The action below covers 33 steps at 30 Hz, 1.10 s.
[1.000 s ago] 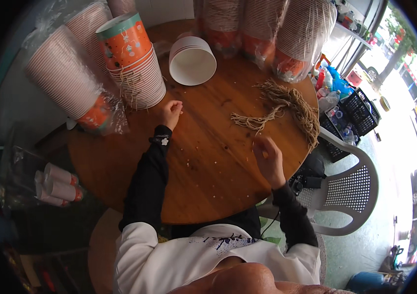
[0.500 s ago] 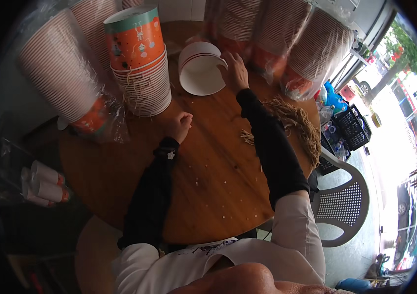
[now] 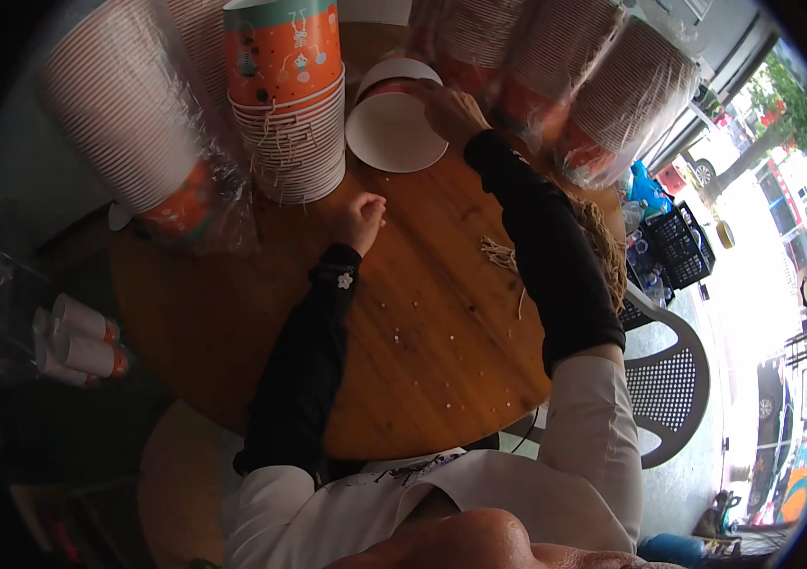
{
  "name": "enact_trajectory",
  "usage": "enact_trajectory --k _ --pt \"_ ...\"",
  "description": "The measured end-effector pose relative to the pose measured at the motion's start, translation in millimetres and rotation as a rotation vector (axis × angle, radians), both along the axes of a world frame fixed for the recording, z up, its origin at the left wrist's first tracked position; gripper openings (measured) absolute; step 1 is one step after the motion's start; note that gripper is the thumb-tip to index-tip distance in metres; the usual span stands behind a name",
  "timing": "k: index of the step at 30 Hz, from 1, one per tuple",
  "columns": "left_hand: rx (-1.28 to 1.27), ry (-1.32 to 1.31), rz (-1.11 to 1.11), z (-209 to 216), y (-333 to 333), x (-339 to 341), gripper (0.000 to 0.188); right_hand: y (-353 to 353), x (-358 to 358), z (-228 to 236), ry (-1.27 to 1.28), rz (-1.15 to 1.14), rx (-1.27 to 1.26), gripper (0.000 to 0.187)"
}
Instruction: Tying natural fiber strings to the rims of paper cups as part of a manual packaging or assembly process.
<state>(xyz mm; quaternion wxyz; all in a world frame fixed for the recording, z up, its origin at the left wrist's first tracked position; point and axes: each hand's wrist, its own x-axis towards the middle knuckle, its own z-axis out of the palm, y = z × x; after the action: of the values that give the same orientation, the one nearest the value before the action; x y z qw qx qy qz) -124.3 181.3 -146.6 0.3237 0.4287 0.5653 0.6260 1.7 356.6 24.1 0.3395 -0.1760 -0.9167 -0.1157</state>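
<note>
Wooden table (image 3: 441, 370) lies bare between both hands; right hand (image 3: 451, 109) grips bucket (image 3: 394, 128).

A single camera sits on the person's head, looking steeply down from close above the round wooden tabletop (image 3: 441, 379), which fills the frame's middle. Its fisheye lens bends the edges; forearms enter from the lower edge, and a street shows at far right.

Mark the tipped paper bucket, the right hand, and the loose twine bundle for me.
tipped paper bucket (image 3: 396, 142), head view, on its white inside.
right hand (image 3: 454, 111), head view, back of the hand.
twine bundle (image 3: 499, 254), head view, loose strand ends.
</note>
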Motion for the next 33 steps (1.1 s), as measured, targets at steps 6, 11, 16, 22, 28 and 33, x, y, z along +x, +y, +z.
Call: enact_trajectory --k 6,11,16,22,28,33 --pt "0.132 -0.239 0.272 44 -14 9 0.038 -62 58 9 0.220 -0.011 -0.132 0.032" --pt "0.218 0.113 0.217 12 -2 -11 0.045 -100 109 -33 0.407 0.129 -0.623 0.026" --pt "0.162 0.199 0.272 -4 8 -22 0.049 -131 202 -90 0.377 -0.190 -0.790 0.019" --pt "0.195 0.247 0.441 1 6 -22 0.054 -178 267 -79 -0.135 -0.167 -0.735 0.022" --pt "0.426 0.234 0.688 13 -6 -18 0.043 -177 258 -90 -0.261 -0.010 -0.698 0.023" --pt "0.539 0.255 0.389 31 -49 31 0.032 -183 233 -91 -0.083 -0.078 -0.793 0.015"
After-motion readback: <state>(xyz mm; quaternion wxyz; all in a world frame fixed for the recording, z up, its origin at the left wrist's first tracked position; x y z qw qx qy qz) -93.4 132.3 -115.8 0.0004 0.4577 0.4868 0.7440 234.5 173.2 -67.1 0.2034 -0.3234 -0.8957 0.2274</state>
